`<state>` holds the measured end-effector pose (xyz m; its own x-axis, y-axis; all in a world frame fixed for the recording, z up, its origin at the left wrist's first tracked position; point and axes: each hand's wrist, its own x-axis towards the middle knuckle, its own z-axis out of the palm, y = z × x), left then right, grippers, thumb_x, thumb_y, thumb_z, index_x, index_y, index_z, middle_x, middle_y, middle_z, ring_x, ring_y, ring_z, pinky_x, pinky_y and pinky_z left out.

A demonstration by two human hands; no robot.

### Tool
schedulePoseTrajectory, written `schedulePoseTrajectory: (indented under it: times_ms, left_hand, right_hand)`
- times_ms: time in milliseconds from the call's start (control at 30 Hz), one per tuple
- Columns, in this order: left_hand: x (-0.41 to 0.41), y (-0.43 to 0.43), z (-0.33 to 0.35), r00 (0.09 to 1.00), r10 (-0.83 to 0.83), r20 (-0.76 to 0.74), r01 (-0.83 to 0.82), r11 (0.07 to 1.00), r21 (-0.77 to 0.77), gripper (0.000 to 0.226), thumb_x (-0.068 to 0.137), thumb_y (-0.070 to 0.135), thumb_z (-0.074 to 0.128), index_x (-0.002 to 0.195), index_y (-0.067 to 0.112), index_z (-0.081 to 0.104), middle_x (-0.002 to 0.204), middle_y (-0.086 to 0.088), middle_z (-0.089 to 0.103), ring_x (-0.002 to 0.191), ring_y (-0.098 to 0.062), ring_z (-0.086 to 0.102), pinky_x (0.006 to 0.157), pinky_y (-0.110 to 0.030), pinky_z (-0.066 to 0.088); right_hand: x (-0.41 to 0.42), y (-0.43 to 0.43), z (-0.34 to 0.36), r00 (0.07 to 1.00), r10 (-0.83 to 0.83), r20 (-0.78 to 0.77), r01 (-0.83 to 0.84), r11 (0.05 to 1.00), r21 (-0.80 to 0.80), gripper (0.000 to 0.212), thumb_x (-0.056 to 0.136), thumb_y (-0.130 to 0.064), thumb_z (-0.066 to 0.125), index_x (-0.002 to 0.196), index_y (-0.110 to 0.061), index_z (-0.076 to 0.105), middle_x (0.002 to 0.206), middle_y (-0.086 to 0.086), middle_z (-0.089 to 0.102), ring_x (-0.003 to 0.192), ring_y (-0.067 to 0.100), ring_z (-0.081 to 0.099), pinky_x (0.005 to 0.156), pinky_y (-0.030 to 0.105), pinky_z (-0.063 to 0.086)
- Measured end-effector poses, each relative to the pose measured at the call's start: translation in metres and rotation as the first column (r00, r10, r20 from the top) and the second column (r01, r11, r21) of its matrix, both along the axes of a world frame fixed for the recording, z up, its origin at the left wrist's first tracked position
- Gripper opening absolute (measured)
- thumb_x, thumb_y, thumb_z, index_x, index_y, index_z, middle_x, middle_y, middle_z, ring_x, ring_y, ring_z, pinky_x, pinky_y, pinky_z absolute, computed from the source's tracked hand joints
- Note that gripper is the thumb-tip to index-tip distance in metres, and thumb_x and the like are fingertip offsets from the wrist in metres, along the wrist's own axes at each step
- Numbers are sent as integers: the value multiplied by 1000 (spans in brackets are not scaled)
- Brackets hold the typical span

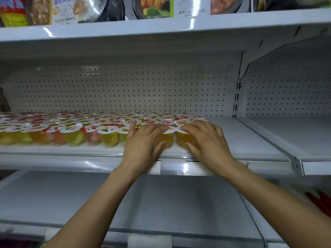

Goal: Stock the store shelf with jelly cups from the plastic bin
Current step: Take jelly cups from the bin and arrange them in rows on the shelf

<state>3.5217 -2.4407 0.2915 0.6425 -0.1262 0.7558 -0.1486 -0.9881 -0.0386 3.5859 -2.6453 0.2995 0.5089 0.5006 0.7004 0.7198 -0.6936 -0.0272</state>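
Curling left grip [143, 140] round orange jelly cup [168, 139], right grip [206, 138] round neighbouring cup [181, 139]; I'm holding both forearms outstretched, palms down.

On the middle shelf [232, 140], jelly cups [71, 129] stood in rows across its left and centre, reaching back toward the pegboard panel [125, 86] behind the shelf. At the front row's right end, the left grip [143, 142] held the second-last cup [167, 139] and the right grip [206, 140] the last cup [183, 138]. Packaged foods [152, 6] sat on the upper shelf [125, 27] above the middle shelf. A lower shelf [161, 203] lay beneath it.
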Motion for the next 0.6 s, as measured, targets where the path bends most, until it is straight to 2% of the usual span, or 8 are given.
schedulePoseTrajectory:
  times_ms: [67,133,200,300,467,533,600]
  left_hand:
    - [-4,5,0,1000,25,17,-25,1000,-1,54,86,49,48,136,30,50,129,6,60,120,-16,56,116,-58,13]
    - [-13,17,2,995,85,52,-83,996,-40,67,82,57,52,143,31,41,135,5,57,125,-14,52,117,-56,4]
    - [-24,32,3,989,124,75,-118,990,-80,72,80,65,46,143,31,41,134,4,58,125,-16,53,116,-58,3]
    - [-36,49,3,989,133,56,-128,988,-85,71,79,67,40,141,31,45,132,4,60,124,-17,55,115,-61,4]
    - [-29,58,7,997,75,26,-74,997,-30,66,78,68,42,135,36,53,126,10,62,123,-14,53,114,-61,2]
    - [-23,59,10,998,55,3,-55,998,-16,64,77,69,40,131,38,57,122,12,64,122,-13,52,114,-62,1]
    - [-19,60,12,999,42,-15,-42,999,-16,60,77,68,38,125,40,60,120,15,65,122,-12,53,114,-60,-2]
  right_hand:
    - [-2,2,-2,1000,-26,5,26,1000,2,54,83,-49,37,127,-26,59,126,1,60,120,25,49,102,39,22]
    - [-5,4,-4,999,-43,19,42,998,37,58,83,-52,34,130,-26,56,133,3,56,124,22,44,108,44,19]
    - [-12,6,-6,997,-56,52,53,997,63,55,86,-52,37,133,-26,53,138,3,52,128,23,42,112,49,16]
    - [-21,18,-6,996,-39,80,36,999,38,53,84,-45,49,134,-26,50,141,3,49,131,24,42,115,53,15]
    - [-27,53,4,995,-62,74,65,997,-35,51,87,-45,54,133,-24,54,135,4,55,127,26,49,115,52,12]
    - [-28,62,7,995,-92,43,94,994,-62,48,89,-43,58,134,-25,53,133,3,57,126,24,49,116,50,7]
    - [-28,68,7,994,-109,31,111,992,-65,45,90,-45,53,132,-27,56,129,-1,60,124,22,51,117,46,2]
